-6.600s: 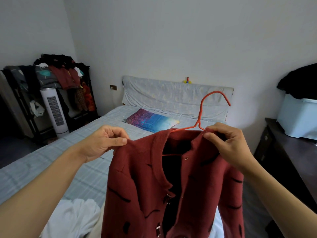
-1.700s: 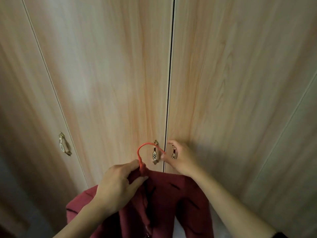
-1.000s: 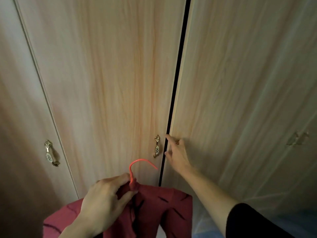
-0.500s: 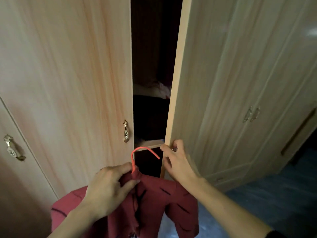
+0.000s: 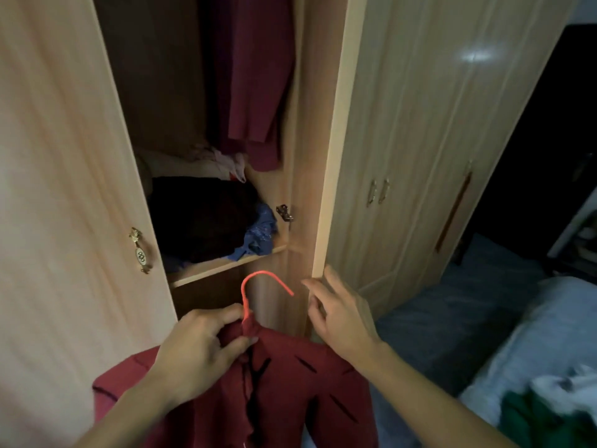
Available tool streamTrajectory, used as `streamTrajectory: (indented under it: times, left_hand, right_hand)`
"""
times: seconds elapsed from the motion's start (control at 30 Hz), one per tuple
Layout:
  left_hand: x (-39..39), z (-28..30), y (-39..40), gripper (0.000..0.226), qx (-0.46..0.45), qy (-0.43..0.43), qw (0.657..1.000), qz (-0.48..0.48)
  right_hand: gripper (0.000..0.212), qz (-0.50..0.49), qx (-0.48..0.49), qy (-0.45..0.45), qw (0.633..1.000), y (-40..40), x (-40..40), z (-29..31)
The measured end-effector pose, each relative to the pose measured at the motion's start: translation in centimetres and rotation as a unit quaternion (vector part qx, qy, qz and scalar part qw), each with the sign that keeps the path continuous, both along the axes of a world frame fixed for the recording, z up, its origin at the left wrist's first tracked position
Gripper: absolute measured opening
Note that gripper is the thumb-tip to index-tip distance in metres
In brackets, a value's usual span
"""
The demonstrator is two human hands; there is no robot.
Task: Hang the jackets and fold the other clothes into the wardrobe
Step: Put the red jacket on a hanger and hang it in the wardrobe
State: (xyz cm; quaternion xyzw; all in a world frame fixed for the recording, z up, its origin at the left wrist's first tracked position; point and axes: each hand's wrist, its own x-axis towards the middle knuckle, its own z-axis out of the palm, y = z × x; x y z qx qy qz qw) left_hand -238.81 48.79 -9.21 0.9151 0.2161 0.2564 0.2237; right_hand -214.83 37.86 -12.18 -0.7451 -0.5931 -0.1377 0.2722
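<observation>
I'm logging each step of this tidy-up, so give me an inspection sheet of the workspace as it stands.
Surface: wardrobe shelf carries piled clothes.
Job's things: red jacket on an orange hanger; wardrobe door swung open.
Clutter: dark clothes, blue garment.
Grippers: left hand grips the jacket collar at the hanger's neck; right hand open by the door's edge.
Cables: nothing seen.
Surroundings: maroon garment hanging inside; bed at right.
</observation>
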Motion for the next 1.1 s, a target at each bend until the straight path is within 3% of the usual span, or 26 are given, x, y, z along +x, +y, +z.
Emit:
streamTrajectory:
  times: [0.17, 0.37, 0.67, 0.97, 1.1]
  left_hand:
    - [3.9, 0.1, -1.0, 0.022, -0.016, 0.002, 0.999, -0.039]
    - [7.7, 0.6, -2.1, 0.011, -0.013, 0.001, 0.998, -0.068]
    - [10.9, 0.6, -1.9, 0.013, -0.014, 0.001, 0.996, -0.088]
    - [13.0, 1.5, -0.7, 0.018, 0.007, 0.0, 0.996, -0.087]
    - [13.2, 1.8, -0.2, 0.01, 0.004, -0.006, 0.994, -0.106]
  right_hand:
    - [0.048, -0.058, -0.031, 0.022, 0.998, -3.5, 3.4, 0.2]
    - [0.059, -0.107, -0.048, 0.096, 0.989, -5.2, 6.5, 1.2]
    - [0.086, -0.158, -0.146, 0.184, 0.959, -6.0, 10.3, 1.4]
    - [0.068, -0.068, -0.033, 0.247, 0.966, -7.3, 8.4, 3.0]
    - [0.054, 0.062, -0.101, 0.218, 0.969, -6.4, 5.5, 5.1]
